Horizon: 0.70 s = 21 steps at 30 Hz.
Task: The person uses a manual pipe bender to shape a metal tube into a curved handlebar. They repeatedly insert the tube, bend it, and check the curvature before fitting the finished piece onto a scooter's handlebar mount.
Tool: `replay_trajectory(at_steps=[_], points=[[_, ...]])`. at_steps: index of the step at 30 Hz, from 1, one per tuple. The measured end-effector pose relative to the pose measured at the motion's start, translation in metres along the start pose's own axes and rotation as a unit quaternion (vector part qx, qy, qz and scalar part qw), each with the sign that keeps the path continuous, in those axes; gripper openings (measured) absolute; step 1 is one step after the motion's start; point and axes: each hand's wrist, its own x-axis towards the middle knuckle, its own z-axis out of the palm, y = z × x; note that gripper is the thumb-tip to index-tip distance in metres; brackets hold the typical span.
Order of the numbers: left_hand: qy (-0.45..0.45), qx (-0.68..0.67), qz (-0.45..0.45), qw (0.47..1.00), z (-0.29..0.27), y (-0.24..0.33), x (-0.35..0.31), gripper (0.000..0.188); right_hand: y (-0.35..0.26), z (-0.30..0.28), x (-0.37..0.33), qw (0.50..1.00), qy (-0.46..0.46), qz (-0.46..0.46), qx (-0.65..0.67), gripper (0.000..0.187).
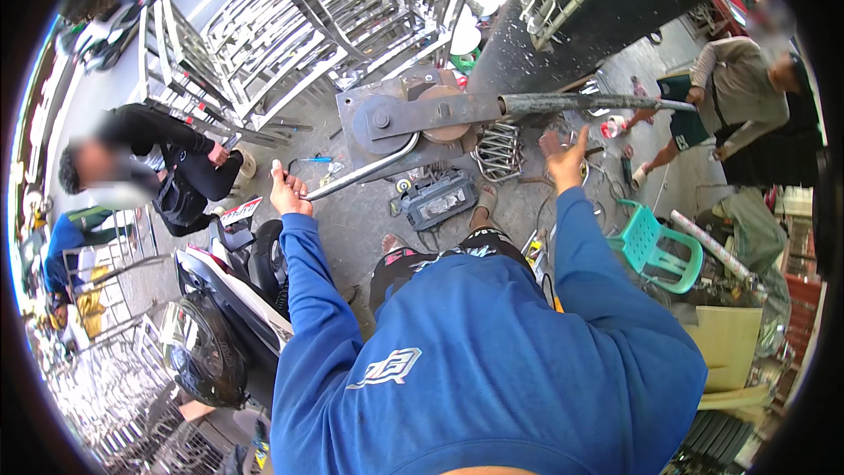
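My left hand (pixel 290 191) has its fingers closed on the end of a shiny metal tube (pixel 360 178), thumb pointing up. The tube runs to a manual pipe bender (pixel 360 134) and curves beside its round grey die (pixel 381 121). Across the bender lies a flat steel lever (pixel 457 112), extended to the right by a long grey pipe handle (pixel 571 102). My right hand (pixel 564 158) is raised below that handle, fingers spread, holding nothing. Under the bender, near my feet, sits a dark grey tool case (pixel 440 200).
At right a person (pixel 738 88) has a hand by the handle's thin end. Another person (pixel 167 158) is at left, near a parked motorbike (pixel 237 273). Metal frames (pixel 290 35) stand behind the bender. Several bent metal pieces (pixel 499 151) and a green plastic chair (pixel 655 246) are on the right.
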Motion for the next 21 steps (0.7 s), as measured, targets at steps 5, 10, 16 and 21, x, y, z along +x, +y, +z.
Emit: replay_trajectory(at_steps=[5,10,16,21], points=[[0.063,0.052,0.015,0.997,0.015,0.009,0.014,0.041,-0.024,0.057,0.111,0.989,-0.146,-0.029,0.003,0.039],[0.039,0.089,0.059,0.994,0.008,-0.007,0.022,0.044,-0.018,0.019,0.109,0.996,-0.067,0.006,0.052,0.013],[0.151,0.093,0.037,0.983,0.007,-0.01,0.024,0.048,-0.019,-0.015,0.065,0.992,0.087,0.013,0.089,0.012],[0.094,0.121,0.098,0.983,0.021,-0.003,0.01,0.046,-0.019,0.001,0.065,0.991,0.113,0.002,0.066,0.013]])
